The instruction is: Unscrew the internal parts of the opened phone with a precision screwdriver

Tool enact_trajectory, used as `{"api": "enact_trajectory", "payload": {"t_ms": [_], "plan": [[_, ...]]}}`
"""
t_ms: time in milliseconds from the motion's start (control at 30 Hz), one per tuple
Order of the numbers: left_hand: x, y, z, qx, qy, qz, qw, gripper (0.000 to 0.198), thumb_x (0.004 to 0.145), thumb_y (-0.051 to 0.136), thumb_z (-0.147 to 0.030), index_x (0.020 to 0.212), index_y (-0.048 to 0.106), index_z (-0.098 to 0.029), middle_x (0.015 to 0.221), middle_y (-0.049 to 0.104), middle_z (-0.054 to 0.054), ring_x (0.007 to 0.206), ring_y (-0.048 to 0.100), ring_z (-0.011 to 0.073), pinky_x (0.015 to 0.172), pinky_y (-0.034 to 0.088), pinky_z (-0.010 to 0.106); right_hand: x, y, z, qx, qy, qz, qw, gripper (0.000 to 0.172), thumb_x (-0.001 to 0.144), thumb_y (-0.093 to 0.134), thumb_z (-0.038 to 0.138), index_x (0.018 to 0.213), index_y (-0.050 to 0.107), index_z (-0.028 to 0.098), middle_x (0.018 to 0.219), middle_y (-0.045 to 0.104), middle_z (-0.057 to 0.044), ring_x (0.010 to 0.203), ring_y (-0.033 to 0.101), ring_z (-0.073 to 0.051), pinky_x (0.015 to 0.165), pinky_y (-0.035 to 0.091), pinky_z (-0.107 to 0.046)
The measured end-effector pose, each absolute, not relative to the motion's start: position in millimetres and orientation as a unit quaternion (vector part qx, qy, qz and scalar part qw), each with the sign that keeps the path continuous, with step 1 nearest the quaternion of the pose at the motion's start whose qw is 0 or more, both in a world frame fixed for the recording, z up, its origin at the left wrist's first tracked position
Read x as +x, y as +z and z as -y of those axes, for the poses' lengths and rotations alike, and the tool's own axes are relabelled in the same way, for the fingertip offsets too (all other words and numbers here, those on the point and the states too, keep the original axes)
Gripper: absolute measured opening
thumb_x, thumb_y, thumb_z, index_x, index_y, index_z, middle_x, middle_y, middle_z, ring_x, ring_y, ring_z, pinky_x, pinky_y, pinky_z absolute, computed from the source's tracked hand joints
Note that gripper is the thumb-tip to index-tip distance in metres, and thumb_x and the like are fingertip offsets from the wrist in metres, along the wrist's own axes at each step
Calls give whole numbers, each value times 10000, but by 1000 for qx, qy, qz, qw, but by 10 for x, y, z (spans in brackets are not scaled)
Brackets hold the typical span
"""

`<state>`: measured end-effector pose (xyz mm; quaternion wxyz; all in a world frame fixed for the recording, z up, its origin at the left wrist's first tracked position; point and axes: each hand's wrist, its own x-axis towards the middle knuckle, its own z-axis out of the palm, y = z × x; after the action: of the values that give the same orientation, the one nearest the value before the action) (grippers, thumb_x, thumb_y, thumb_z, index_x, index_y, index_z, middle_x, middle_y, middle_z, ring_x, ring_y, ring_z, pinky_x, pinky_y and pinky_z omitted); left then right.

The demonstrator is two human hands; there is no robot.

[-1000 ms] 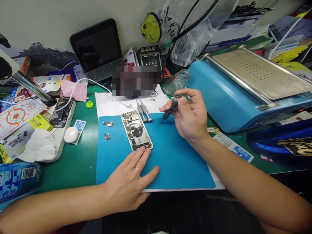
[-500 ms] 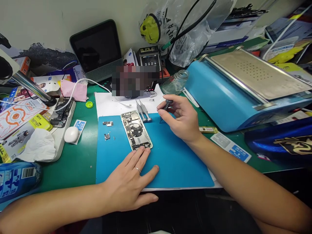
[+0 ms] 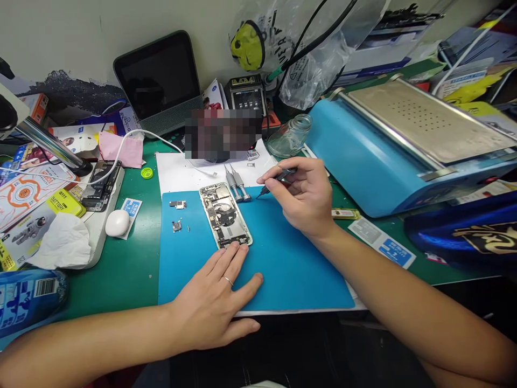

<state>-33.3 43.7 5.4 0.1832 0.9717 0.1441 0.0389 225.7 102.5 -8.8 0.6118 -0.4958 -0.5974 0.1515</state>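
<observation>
A green table [image 3: 129, 291] is carrying a blue machine [image 3: 355, 156] towards its right side and a blue mat [image 3: 299, 275] by its front edge. The left hand [image 3: 214, 293] is lying over the mat's front left part, fingers extended and gripping nothing, fingertips touching the phone's near end. The right hand [image 3: 305, 202] is hovering over the mat's far right part, its thumb and fingers pinching a dark screwdriver [image 3: 265, 190]. The opened phone [image 3: 226, 216] is lying left of the mat's middle, reaching its far edge. Two grey screwdrivers [image 3: 242, 187] are straddling that edge, just beside the phone. Small boards [image 3: 178, 205] are sitting near the far left corner. The step in hand is seemingly steadying the phone and readying the driver; the next move is probably calling for precise tip alignment. Whether the tip is touching the mat, I cannot quite tell.
</observation>
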Motion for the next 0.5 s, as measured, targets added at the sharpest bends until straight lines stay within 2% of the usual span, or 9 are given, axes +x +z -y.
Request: {"api": "enact_trajectory", "payload": {"t_ms": [267, 433, 500], "plan": [[-335, 67, -426, 971, 40, -146, 185, 665, 984, 594, -503, 1507, 404, -139, 1672, 115, 287, 1556, 136, 451, 1220, 280, 617, 2262, -96, -1001, -503, 181, 593, 601, 207, 944, 675, 272, 1077, 532, 342, 1005, 694, -10, 939, 718, -213, 770, 601, -382], [-321, 53, -437, 972, 39, -147, 182, 683, 980, 588, -531, 1507, 404, -138, 1662, 153, 294, 1547, 166, 468, 1201, 302, 623, 2303, -130, -1037, -482, 171, 625, 590, 327, 898, 693, 192, 1153, 516, 294, 945, 676, 4, 885, 692, -171, 750, 592, -318], [-301, 85, -476, 968, 65, -144, 196, 646, 983, 581, -519, 1478, 435, -129, 1639, 240, 283, 1534, 214, 467, 1192, 315, 624, 2317, -145, -1058, -474, 170, 633, 588, 367, 889, 683, 158, 1189, 509, 279, 915, 670, 11, 860, 681, -153, 754, 587, -296]]}}
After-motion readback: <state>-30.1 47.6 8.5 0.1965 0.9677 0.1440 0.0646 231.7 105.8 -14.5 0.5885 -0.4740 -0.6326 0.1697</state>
